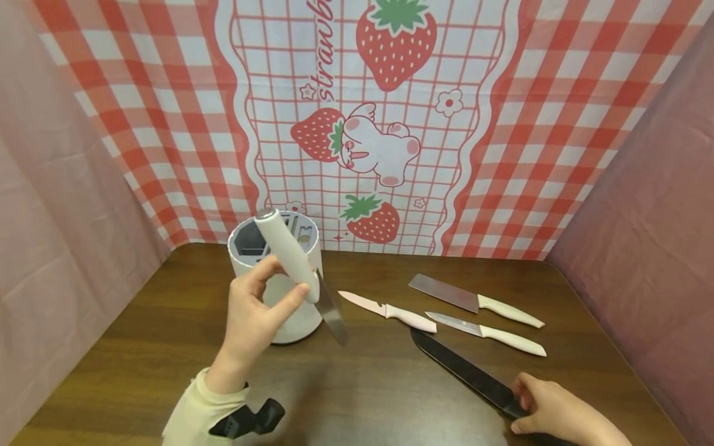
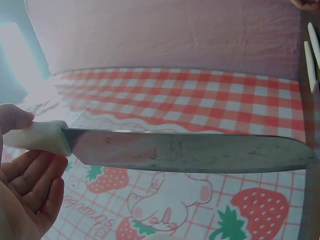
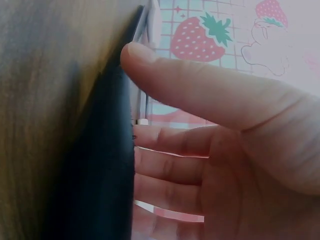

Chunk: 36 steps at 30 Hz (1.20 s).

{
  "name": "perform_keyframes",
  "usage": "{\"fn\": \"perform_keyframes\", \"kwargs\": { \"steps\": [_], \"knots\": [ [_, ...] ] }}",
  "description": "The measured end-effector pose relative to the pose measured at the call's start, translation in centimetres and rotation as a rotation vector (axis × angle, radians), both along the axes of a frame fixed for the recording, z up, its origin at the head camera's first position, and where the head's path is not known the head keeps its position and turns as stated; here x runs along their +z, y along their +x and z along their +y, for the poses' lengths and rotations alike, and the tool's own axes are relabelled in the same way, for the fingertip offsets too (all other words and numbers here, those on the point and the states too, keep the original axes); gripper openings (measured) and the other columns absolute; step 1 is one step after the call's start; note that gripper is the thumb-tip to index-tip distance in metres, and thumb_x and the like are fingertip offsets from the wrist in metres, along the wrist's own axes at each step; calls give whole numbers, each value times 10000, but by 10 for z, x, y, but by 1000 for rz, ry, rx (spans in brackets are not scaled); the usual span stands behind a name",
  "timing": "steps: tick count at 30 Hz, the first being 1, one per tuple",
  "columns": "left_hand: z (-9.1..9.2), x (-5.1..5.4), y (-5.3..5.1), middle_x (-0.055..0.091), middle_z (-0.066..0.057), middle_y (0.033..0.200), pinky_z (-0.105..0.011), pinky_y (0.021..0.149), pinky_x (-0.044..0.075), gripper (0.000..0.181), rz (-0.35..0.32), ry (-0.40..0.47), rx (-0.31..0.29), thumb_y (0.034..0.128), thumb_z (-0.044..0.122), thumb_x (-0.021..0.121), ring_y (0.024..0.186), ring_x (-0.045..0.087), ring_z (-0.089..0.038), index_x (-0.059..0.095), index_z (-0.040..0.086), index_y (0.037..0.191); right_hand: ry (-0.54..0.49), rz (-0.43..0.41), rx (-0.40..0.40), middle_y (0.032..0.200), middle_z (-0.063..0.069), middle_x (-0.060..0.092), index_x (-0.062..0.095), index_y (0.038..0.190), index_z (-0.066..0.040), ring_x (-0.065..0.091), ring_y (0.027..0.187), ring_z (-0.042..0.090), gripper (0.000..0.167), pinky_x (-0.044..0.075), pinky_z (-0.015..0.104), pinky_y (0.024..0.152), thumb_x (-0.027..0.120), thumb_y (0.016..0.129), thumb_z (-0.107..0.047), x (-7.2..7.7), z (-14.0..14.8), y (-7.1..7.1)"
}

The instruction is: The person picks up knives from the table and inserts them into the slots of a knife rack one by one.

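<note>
My left hand (image 1: 251, 319) pinches a white-handled kitchen knife (image 1: 287, 251) between thumb and fingers, in front of the knife block. The knife is tilted, handle up and blade pointing down to the right; its broad steel blade (image 2: 190, 152) spans the left wrist view. At the lower right, my right hand (image 1: 558, 409) grips a black knife (image 1: 460, 367) lying on the table, thumb on one side and fingers on the other. Its tip points away to the left, and its handle end is mostly hidden. The round white knife block (image 1: 304, 325) has a slotted top, partly covered by the left hand.
A pink knife (image 1: 411, 318) lies just beyond the black knife's tip. Right of it are a cleaver (image 1: 446, 294) with a cream handle and a small knife (image 1: 507, 340). A strawberry-print cloth (image 1: 491, 204) hangs behind the wooden table (image 1: 379, 390), with pink curtains (image 1: 647, 204) at the sides.
</note>
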<state>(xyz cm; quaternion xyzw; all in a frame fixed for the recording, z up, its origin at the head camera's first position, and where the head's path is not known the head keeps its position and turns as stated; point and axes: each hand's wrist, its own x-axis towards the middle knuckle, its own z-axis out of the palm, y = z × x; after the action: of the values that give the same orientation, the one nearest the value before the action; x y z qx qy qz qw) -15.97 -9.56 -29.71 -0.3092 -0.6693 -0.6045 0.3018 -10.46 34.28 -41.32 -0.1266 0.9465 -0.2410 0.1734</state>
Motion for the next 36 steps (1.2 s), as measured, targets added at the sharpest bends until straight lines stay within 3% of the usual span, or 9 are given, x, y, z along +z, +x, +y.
{"fn": "perform_keyframes", "kwargs": {
  "steps": [5,13,20,26,33,36],
  "knots": [
    [-5,9,-2,667,47,923,-220,793,457,204,52,50,10,733,-78,668,865,603,-105,622,-86,932,5,-9,-16,734,7,460,477,923,-54,396,618,22,466,342,226,529,770,670,-314,-5,2,2],
    [-10,18,-3,675,3,926,-225,781,457,232,89,123,-16,722,-127,632,861,625,-127,623,-94,952,56,-84,-106,729,15,458,459,861,-83,424,646,156,436,346,274,537,789,645,-268,-12,3,4],
    [-14,23,-5,680,-10,951,-229,792,450,292,102,148,-12,721,-134,634,879,613,-128,632,-57,1002,97,-39,-127,665,-6,430,440,798,-111,393,580,114,416,310,242,500,797,614,-218,-17,1,6],
    [-18,28,-5,685,-26,940,-214,761,456,293,105,194,-19,744,-115,629,883,623,-141,621,-71,1033,121,-57,-172,657,-1,424,431,771,-109,401,598,145,409,313,256,514,800,607,-180,-19,-3,5],
    [-20,38,-5,680,-79,945,-220,767,473,265,122,281,-68,771,-75,634,883,626,-172,613,-86,1035,116,-70,-153,647,-5,414,438,756,-108,389,587,137,371,299,253,512,780,627,-167,-22,-1,4],
    [-20,42,-6,679,-83,957,-216,750,478,262,129,298,-58,775,-49,645,873,626,-173,620,-72,1034,111,-78,-159,646,-1,412,440,755,-104,388,593,142,359,300,257,518,773,630,-158,-23,0,4]
  ]
}}
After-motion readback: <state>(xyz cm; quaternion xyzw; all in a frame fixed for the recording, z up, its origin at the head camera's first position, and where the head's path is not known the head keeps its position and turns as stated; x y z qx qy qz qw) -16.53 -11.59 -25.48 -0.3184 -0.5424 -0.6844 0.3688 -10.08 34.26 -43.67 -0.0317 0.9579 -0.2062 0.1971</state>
